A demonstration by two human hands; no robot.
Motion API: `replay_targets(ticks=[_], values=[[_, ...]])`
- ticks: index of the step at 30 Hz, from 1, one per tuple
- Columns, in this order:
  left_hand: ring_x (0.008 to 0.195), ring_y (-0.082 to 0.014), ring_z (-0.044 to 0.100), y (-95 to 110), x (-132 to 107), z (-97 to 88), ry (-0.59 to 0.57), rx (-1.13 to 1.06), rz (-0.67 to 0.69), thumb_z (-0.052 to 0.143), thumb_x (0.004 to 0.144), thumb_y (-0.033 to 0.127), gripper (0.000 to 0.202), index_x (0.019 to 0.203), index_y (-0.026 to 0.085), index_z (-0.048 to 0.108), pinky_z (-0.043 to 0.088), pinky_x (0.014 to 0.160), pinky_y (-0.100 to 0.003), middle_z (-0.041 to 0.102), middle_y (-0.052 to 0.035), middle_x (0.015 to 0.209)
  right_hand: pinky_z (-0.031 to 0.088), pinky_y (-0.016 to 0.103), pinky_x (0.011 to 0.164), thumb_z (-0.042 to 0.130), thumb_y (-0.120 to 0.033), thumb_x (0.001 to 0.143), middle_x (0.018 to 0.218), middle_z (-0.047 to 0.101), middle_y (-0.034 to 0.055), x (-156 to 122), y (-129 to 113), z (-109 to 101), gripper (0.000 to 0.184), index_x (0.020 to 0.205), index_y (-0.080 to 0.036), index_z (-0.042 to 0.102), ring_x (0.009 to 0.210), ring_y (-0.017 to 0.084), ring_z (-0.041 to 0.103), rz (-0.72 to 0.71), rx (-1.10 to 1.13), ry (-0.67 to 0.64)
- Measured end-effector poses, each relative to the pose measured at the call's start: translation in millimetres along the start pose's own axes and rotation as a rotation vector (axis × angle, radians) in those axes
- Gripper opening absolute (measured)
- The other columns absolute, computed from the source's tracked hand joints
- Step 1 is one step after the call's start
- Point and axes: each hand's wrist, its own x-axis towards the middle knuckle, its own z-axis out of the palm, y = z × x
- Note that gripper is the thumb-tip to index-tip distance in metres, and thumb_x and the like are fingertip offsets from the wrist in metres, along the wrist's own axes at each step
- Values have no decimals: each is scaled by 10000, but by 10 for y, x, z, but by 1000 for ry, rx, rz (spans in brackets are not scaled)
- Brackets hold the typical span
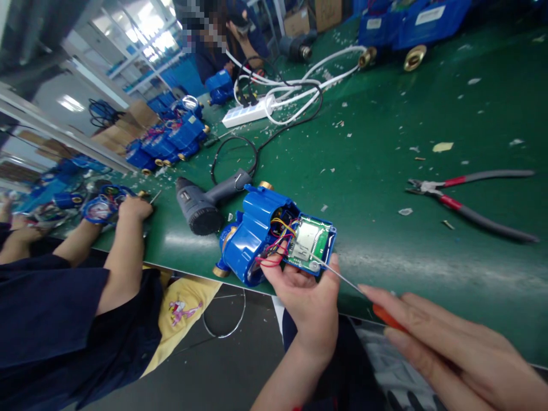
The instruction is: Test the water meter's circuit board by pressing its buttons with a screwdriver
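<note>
Housing (247, 244) glossy plast.; screwdriver shaft (345, 279) smooth met.

Left hand (306, 297) cupped, its forearm (285, 374) angled upward — right hand (445, 337) pinched, pointing left.

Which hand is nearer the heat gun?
Left. The left hand, at the blue meter, is below and right of the heat gun in view; the right hand, with an orange-handled tool, is farther right.

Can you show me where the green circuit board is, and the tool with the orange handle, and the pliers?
Circuit board (306, 235): head view, on the pale screen near its middle.
Orange-handled tool (346, 279): head view, on its thin metal shaft.
Pliers (451, 202): head view, on the lower handle's red part.
</note>
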Motion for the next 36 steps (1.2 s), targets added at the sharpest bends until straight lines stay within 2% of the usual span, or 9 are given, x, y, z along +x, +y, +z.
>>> replay_targets(ticks=[5, 9, 13, 17, 22, 26, 31, 34, 36], values=[[831, -178, 754, 7, 4, 7, 11, -82, -52, 753, 594, 31, 587, 969, 263, 366, 600, 713, -249, 678, 25, 866, 470, 204, 487, 574, -413, 873, 694, 650, 14, 109, -32, -143, 242, 961, -221, 693, 577, 163, 610, 4, 61, 19], [808, -160, 749, 22, 2, 18, 1, -113, -73, 746, 579, 17, 585, 962, 264, 378, 585, 718, -233, 685, 41, 828, 408, 162, 442, 563, -259, 872, 639, 617, -36, 382, -139, -72, 152, 751, -198, 632, 495, 92, 560, -69, 139, -72], [774, -152, 734, 18, 6, 21, 26, -133, -58, 749, 561, 52, 540, 944, 258, 429, 571, 698, -224, 689, 44, 823, 367, 210, 493, 603, -105, 766, 685, 646, -43, 689, -277, 160, 107, 777, -199, 654, 555, 120, 574, -159, 65, -168], [643, -124, 699, 10, 17, 16, 74, -131, -71, 703, 713, 224, 273, 837, 244, 460, 546, 603, -202, 666, 51, 725, 262, 250, 501, 633, -76, 713, 618, 599, -32, 844, -371, 282, 128, 673, -187, 583, 523, 143, 508, -239, -39, -233], [758, -169, 725, -1, -7, 18, 62, -114, -67, 782, 579, 117, 452, 869, 244, 459, 545, 654, -227, 696, 19, 812, 227, 268, 521, 587, -51, 738, 644, 598, -27, 886, -345, 258, 139, 706, -185, 565, 549, 160, 538, -324, -94, -272], [777, -153, 718, -11, -31, 3, 90, -139, -141, 794, 581, 128, 451, 875, 244, 471, 545, 708, -229, 698, 24, 827, 210, 276, 525, 602, -61, 754, 655, 599, -8, 883, -320, 254, 125, 718, -175, 568, 558, 167, 532, -400, -116, -283], [695, -133, 687, -23, -19, 4, 120, -230, -253, 862, 561, 349, 460, 834, 236, 510, 543, 682, -214, 676, 49, 745, 175, 277, 532, 638, -70, 737, 668, 608, 28, 909, -353, 274, 103, 725, -155, 583, 558, 161, 488, -416, -129, -300], [645, -143, 670, -22, 38, 27, 95, -285, -324, 641, 721, 638, 431, 739, 231, 501, 564, 664, -255, 635, 32, 673, 140, 270, 512, 613, -78, 703, 606, 564, 23, 929, -405, 289, 101, 680, -149, 545, 499, 131, 404, -340, -116, -308], [644, -173, 681, -15, 77, 35, 55, -303, -356, 491, 779, 705, 477, 705, 234, 490, 584, 661, -304, 614, 17, 639, 136, 260, 486, 594, -98, 679, 541, 498, -7, 937, -455, 281, 126, 629, -158, 494, 458, 106, 346, -285, -74, -325]])
